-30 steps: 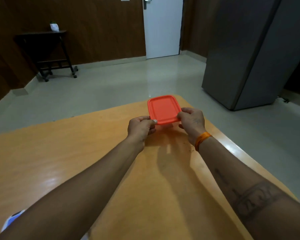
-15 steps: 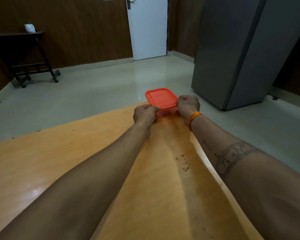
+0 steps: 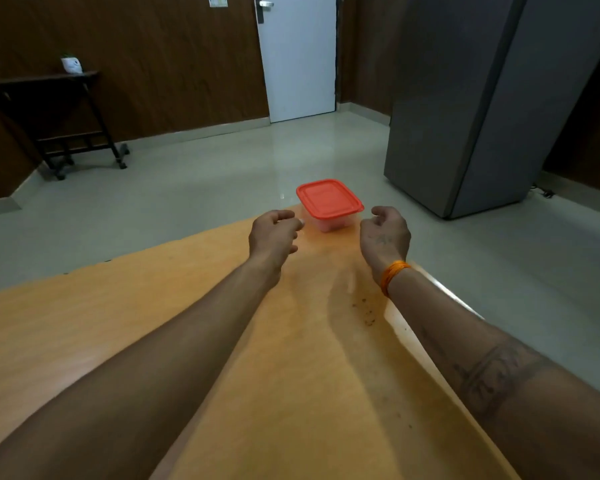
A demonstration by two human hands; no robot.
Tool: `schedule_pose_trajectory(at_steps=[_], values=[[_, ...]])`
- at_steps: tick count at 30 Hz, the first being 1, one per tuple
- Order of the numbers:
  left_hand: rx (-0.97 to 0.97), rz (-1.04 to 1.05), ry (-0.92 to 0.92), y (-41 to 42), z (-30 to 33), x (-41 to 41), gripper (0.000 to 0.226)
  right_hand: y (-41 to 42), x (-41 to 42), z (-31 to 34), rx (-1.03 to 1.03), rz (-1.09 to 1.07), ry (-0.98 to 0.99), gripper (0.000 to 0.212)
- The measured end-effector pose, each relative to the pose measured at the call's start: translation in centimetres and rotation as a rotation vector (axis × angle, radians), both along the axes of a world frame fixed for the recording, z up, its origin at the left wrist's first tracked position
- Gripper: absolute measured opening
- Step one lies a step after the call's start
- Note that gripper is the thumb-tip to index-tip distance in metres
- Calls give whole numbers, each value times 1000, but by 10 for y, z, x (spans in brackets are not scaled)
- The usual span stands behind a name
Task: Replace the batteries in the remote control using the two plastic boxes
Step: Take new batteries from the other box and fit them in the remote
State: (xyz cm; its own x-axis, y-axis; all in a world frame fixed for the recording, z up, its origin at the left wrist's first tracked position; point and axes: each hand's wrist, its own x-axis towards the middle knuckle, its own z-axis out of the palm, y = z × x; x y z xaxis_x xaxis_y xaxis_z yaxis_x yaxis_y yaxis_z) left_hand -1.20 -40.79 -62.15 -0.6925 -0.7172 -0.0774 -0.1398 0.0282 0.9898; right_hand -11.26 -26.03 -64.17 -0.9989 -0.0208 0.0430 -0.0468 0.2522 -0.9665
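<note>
Both hands, left hand and right hand, have just let go, fingers loosely curled and empty, leaving the lidded box at frame centre, likely put aside.

Rectangular plastic box: clear body, orange-red lid.
Wooden table top: warm orange-tan, faint grain, dark specks near the right edge.
Thread wristband: bright orange.
Flat door: white.
Wall panelling: dark brown.
Tall cabinet: grey.
</note>
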Motion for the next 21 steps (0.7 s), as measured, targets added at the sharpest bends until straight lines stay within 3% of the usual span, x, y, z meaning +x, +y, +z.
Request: schedule_pose_trajectory(at_steps=[5, 13, 21], values=[[-20, -11, 46, 21, 17, 92, 14, 10, 89, 20, -130, 86, 35, 15], [13, 62, 124, 51, 43, 257, 16, 11, 258, 54, -338, 382, -123, 12], [21, 212, 161, 47, 61, 417, 17, -15, 410, 58, -374, 591, -185, 13]])
